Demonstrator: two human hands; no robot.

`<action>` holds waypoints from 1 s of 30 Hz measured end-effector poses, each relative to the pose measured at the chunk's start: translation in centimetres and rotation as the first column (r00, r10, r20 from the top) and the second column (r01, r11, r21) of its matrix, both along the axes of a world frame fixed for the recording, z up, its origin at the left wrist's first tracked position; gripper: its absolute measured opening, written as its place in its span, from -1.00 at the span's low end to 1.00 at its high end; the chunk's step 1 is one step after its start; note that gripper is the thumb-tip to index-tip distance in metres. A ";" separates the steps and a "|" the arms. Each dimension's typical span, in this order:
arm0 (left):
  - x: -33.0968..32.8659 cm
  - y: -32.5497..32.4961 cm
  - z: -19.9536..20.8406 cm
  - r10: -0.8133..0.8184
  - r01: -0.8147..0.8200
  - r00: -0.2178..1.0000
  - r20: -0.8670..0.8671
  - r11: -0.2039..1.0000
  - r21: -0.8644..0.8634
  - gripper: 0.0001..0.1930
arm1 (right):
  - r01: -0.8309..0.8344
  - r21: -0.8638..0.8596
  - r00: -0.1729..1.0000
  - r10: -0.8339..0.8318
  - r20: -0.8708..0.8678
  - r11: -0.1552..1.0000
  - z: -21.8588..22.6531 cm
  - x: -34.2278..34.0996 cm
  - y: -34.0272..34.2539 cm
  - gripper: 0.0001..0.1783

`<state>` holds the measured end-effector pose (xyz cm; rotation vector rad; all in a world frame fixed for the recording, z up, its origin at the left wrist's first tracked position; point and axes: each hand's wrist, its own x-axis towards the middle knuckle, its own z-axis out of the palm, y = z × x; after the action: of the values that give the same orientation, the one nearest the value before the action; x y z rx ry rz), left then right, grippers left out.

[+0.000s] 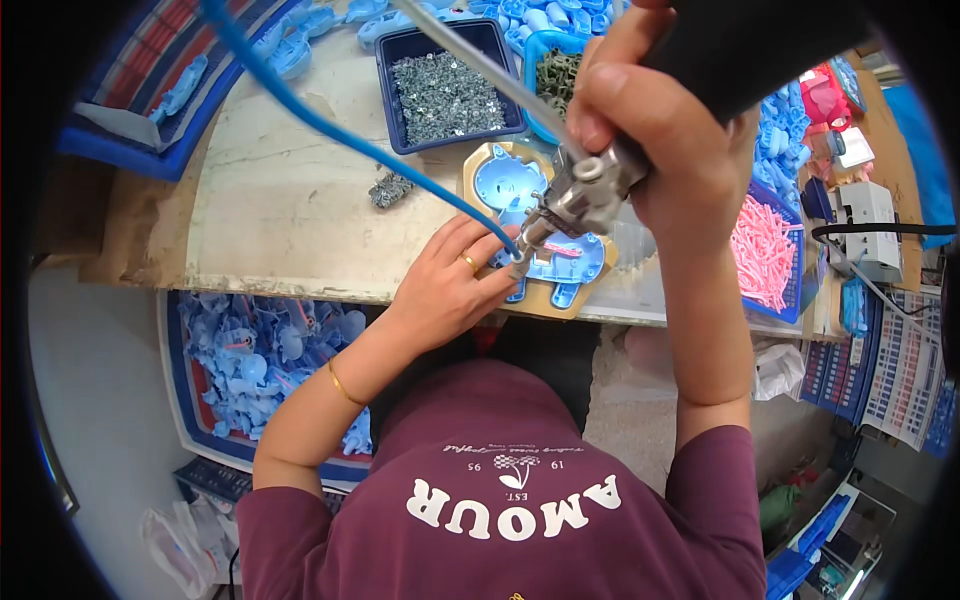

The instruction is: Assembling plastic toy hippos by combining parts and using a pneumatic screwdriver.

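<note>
My right hand [660,130] grips a power screwdriver [590,195] with a black body and metal nose, tilted down to the left. A blue hose [370,150] runs to its tip. At that tip the thumb and index finger of my left hand [450,275] are closed around the nozzle, the other fingers lying beside the work. Beneath the nose, a light blue plastic toy shell [510,183] lies in a tan fixture [480,165] near the table's front edge. A small pink piece [563,250] sits inside the shell. Nozzle and fingers hide part of the shell.
Behind the fixture stand a dark bin [385,90] of small screws and a light blue basket [535,45] of metal parts. A small screw heap [390,189] lies left. Pink strips fill a basket [790,308] at right. Below left, a crate [180,400] holds blue shells.
</note>
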<state>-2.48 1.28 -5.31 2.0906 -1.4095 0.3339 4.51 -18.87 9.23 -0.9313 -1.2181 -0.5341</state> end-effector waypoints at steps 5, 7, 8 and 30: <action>-0.2 0.0 0.8 0.036 -0.035 0.999 0.020 0.999 -0.037 -0.71 | 0.617 -0.333 0.377 -0.640 -0.670 0.713 2.6 -6.5 3.1 -0.54; -0.3 -0.1 0.6 0.042 -0.043 0.999 -0.029 0.999 -0.019 -0.72 | 0.517 -0.361 0.360 -0.579 -0.732 0.776 4.2 -6.7 2.5 -0.54; -0.2 -0.2 0.5 0.032 -0.033 0.999 -0.024 0.999 -0.023 -0.72 | 0.556 -0.367 0.379 -0.621 -0.687 0.745 4.9 -6.4 1.9 -0.57; -3.1 21.4 13.7 0.811 -0.481 0.559 -0.174 0.488 0.729 -0.54 | 0.119 -0.590 0.012 -0.593 0.805 -0.798 -8.7 -10.9 -19.9 -0.64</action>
<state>-5.54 22.66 8.43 2.9357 -0.2749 -0.4581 -6.37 -38.72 0.56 -3.4255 0.3705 -0.3353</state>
